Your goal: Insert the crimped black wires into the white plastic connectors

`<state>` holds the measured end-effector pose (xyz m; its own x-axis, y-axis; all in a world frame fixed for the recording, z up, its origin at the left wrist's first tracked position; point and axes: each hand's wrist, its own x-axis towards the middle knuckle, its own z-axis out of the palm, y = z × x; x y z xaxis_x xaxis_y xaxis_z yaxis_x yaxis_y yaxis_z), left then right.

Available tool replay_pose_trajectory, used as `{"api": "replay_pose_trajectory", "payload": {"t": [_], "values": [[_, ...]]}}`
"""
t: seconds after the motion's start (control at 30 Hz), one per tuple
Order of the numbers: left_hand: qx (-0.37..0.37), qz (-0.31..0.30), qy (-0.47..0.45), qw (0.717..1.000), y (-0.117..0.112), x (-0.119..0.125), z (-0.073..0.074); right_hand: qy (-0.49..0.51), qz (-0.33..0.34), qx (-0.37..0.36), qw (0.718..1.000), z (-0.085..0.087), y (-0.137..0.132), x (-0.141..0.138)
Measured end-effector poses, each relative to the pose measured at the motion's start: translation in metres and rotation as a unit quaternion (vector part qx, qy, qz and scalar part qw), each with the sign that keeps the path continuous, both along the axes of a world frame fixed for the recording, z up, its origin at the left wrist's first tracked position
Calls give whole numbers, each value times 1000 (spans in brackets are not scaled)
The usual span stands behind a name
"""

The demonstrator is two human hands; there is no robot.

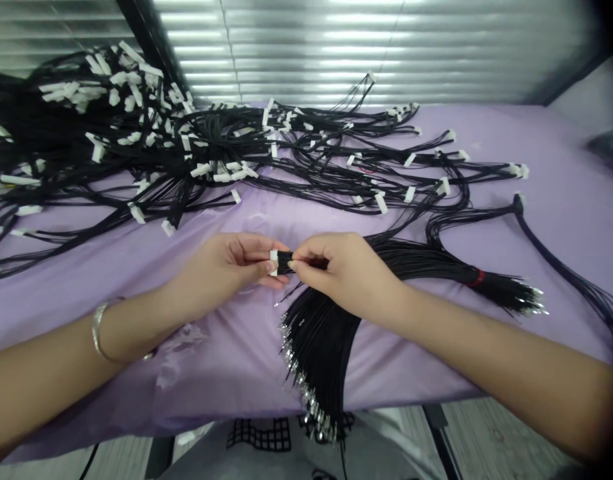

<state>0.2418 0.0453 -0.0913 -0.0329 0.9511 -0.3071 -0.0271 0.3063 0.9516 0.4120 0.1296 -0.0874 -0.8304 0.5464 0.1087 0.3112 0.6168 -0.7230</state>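
Observation:
Between thumb and fingers of my left hand (235, 261) is a white connector housing (273, 263), with a row of black wires running out of its right side. My right hand (344, 270) pinches black wires (285, 261) close beside the housing; its thumb and fingertip are pressed together. Whether it grips one wire or several I cannot make out. Under and below the right hand, a fanned bundle of loose black wires (324, 340) with bare silver terminals spreads toward the front edge. One stray wire end lies just below the left fingertips.
Finished-looking black cables with white connectors (226, 170) are heaped along the back and left. A wire bundle tied with a red band (479, 277) lies to the right. The purple cloth (221, 373) covers the table. Window blinds (286, 53) stand behind.

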Motion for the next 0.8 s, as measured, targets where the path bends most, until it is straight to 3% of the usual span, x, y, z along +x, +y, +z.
{"api": "replay_pose_trajectory", "payload": {"t": [0.27,0.43,0.8], "values": [[9,-6,-15,1000,-3,0,1,12,-9,22,1000,-1,-2,-1],[-12,-25,-79,996,-2,-7,1,23,-7,-14,1000,1,3,4],[-18,-8,-100,995,-2,-5,0,71,12,-64,995,-3,1,1]]}}
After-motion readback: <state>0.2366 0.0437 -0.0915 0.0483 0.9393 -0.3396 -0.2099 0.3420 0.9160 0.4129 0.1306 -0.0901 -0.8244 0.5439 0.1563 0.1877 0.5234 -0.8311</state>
